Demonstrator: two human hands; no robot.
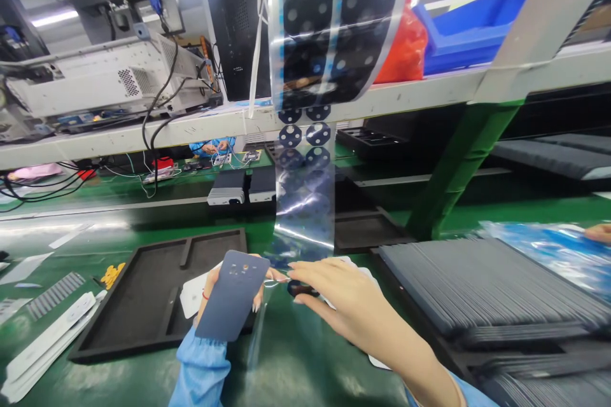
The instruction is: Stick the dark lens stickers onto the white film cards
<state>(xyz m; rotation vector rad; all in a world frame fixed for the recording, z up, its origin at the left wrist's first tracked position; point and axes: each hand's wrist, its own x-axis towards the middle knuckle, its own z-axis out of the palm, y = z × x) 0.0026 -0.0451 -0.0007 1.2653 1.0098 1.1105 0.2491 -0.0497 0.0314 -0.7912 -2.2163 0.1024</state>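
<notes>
My left hand (212, 286) is closed around a flat dark blue-grey panel (232, 296) with small holes near its top, held upright over the green bench. My right hand (334, 299) reaches left beside it, fingers pinched on a small round black sticker (301, 289) at the bottom end of a clear film strip (305, 203). The strip hangs down from a shelf roll (334, 25) carrying round black stickers with pale dots. Both hands are almost touching, just above a black foam tray (143, 305).
A dense row of dark panels (477, 286) fills a tray at right. White strips and backing paper (42, 331) lie at left. The shelf above holds grey electronics boxes (109, 76), cables, a blue bin (477, 25). Another person's fingers (599, 232) show at far right.
</notes>
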